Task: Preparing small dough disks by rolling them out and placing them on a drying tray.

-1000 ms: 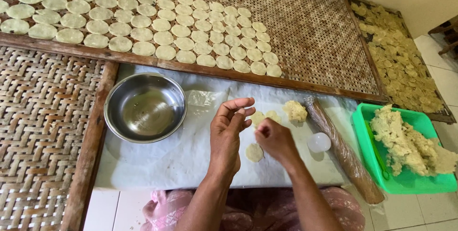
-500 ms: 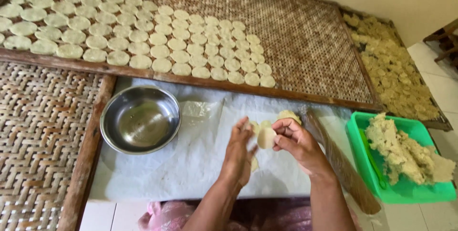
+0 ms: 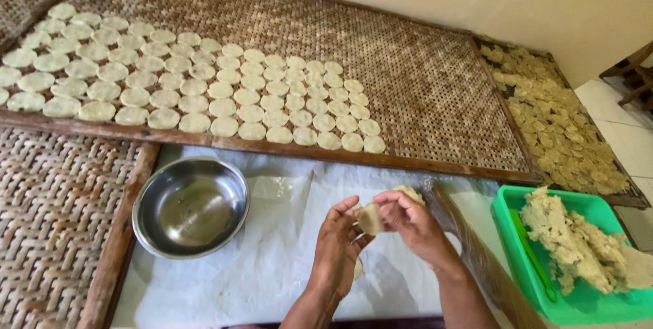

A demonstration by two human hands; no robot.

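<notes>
Dough disc (image 3: 371, 219) sits pinched between both hands above the white sheet (image 3: 272, 261); left hand (image 3: 338, 244) curls loosely beneath its edge, right hand (image 3: 410, 223) closes fingers on its far side; being thin and soft, it could tear or fold if pulled unevenly; steel bowl (image 3: 191, 206) stands apart to the left; a second ago the left hand was raised open and the right worked on the sheet.

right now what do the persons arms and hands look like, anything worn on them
Both forearms are bare, with no sleeves in view. The left hand and right hand wear no gloves; no rings, watch or bracelet can be seen from this head view.
</notes>
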